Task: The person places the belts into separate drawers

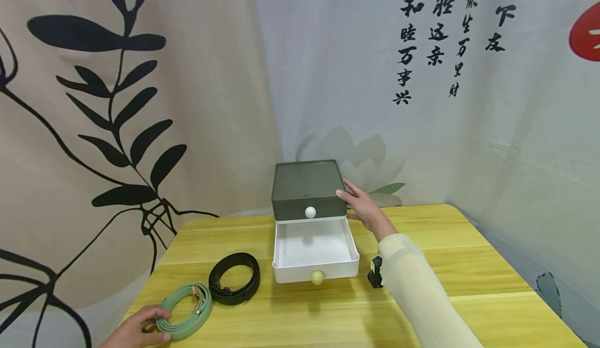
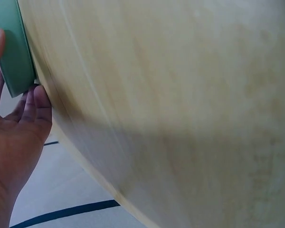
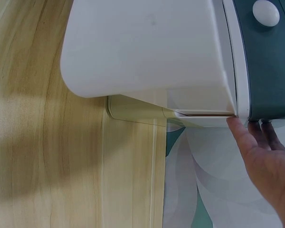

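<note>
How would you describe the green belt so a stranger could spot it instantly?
On the yellow table, find the cabinet with its white lower drawer pulled out. To its left, past the coiled black belt, the person's left hand holds the green belt. It is also coiled, but pale green with a gold-toned buckle, unlike its black neighbour.

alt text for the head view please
A person's left hand grips a coiled green belt beside a black belt on a table. Their right hand touches the side of a cabinet whose white lower drawer is pulled out.
</note>
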The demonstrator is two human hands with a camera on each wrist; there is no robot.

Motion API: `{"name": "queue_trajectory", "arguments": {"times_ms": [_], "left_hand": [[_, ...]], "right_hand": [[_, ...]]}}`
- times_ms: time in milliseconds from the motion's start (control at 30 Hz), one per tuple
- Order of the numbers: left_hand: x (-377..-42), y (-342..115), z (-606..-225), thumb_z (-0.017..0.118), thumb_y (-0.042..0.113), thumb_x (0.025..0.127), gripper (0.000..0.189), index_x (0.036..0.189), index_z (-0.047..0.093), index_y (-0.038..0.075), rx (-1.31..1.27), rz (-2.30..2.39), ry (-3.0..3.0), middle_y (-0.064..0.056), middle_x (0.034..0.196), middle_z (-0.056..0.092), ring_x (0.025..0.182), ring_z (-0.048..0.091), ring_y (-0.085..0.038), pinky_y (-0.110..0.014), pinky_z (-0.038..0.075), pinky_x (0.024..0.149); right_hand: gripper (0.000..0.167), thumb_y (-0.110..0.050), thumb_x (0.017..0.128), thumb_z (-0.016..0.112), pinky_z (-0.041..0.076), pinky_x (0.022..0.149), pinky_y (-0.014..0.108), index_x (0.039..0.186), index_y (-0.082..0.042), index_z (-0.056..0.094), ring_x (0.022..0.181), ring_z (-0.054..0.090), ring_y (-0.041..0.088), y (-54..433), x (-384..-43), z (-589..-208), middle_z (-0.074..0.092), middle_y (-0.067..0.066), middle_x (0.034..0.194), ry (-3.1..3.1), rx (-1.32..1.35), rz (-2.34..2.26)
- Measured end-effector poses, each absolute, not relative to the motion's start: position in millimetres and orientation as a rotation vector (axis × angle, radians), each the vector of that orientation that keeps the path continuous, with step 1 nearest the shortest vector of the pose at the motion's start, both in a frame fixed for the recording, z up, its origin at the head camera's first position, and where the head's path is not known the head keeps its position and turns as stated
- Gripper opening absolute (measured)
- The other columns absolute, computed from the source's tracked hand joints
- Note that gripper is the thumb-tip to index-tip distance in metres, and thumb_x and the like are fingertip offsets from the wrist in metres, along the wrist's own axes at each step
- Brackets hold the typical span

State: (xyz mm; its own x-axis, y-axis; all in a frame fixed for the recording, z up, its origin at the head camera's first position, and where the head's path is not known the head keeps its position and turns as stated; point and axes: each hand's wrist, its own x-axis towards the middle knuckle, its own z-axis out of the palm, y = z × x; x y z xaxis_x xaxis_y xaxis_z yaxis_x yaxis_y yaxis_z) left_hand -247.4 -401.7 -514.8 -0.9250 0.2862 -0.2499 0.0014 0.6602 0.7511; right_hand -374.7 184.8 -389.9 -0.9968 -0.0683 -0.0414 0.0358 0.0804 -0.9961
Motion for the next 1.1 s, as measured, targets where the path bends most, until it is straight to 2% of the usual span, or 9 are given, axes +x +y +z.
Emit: {"name": "queue_trajectory", "arguments": {"times_ms": [67, 167, 233, 333, 600, 900, 1100], "left_hand": [[-248, -402, -515, 0.079, 0.033, 0.086, 0.046, 0.112, 0.063, -0.001, 0.247, 1.140, 2.541, -0.023, 0.119, 0.054, 0.118, 0.037, -0.064, -0.058, 0.050, 0.087], [-248, -403, -514, 0.079, 0.033, 0.086, 0.045, 0.111, 0.064, -0.001, 0.254, 1.142, 2.544, -0.015, 0.114, 0.056, 0.108, 0.053, -0.045, -0.053, 0.052, 0.084], [-247, -402, -512, 0.078, 0.034, 0.086, 0.046, 0.111, 0.064, -0.002, 0.247, 1.141, 2.547, -0.012, 0.111, 0.057, 0.101, 0.055, -0.031, -0.049, 0.052, 0.082], [-246, -400, -509, 0.079, 0.034, 0.085, 0.047, 0.110, 0.064, -0.002, 0.215, 1.137, 2.565, -0.009, 0.108, 0.058, 0.093, 0.055, -0.022, -0.047, 0.053, 0.081], [-241, -396, -505, 0.083, 0.043, 0.078, 0.056, 0.106, 0.065, -0.001, 0.087, 1.171, 2.606, -0.005, 0.101, 0.063, 0.090, 0.061, -0.021, -0.042, 0.052, 0.076], [-240, -396, -504, 0.083, 0.037, 0.080, 0.050, 0.107, 0.066, -0.001, -0.087, 1.176, 2.635, -0.007, 0.101, 0.067, 0.088, 0.063, -0.021, -0.042, 0.052, 0.075], [-239, -398, -497, 0.081, 0.034, 0.083, 0.046, 0.108, 0.066, -0.001, -0.040, 1.150, 2.652, -0.009, 0.104, 0.067, 0.089, 0.063, -0.022, -0.042, 0.052, 0.076]], "right_hand": [[0.071, -0.040, 0.100, 0.060, 0.033, 0.107, 0.060, 0.159, -0.031, 0.023, 0.148, 0.016, 0.036, 185, -374, -390, 0.010, 0.013, 0.165, 2.256, -0.037, -2.075], [0.072, -0.041, 0.099, 0.060, 0.034, 0.107, 0.060, 0.159, -0.031, 0.022, 0.148, 0.016, 0.036, 185, -375, -390, 0.010, 0.013, 0.165, 2.266, -0.043, -2.067], [0.072, -0.041, 0.099, 0.060, 0.035, 0.107, 0.059, 0.159, -0.031, 0.022, 0.148, 0.017, 0.036, 185, -375, -390, 0.010, 0.012, 0.165, 2.270, -0.043, -2.062], [0.072, -0.041, 0.099, 0.060, 0.035, 0.107, 0.059, 0.159, -0.031, 0.022, 0.148, 0.017, 0.035, 185, -375, -390, 0.010, 0.012, 0.165, 2.265, -0.044, -2.066], [0.071, -0.039, 0.100, 0.060, 0.035, 0.107, 0.059, 0.159, -0.031, 0.022, 0.148, 0.016, 0.035, 183, -370, -385, 0.010, 0.013, 0.165, 2.265, -0.031, -2.061], [0.070, -0.040, 0.099, 0.061, 0.035, 0.107, 0.059, 0.158, -0.033, 0.024, 0.148, 0.018, 0.034, 183, -374, -391, 0.011, 0.010, 0.165, 2.261, -0.032, -2.074], [0.071, -0.042, 0.099, 0.060, 0.035, 0.107, 0.059, 0.158, -0.033, 0.022, 0.148, 0.017, 0.035, 184, -374, -390, 0.010, 0.012, 0.165, 2.272, -0.043, -2.067]]}}
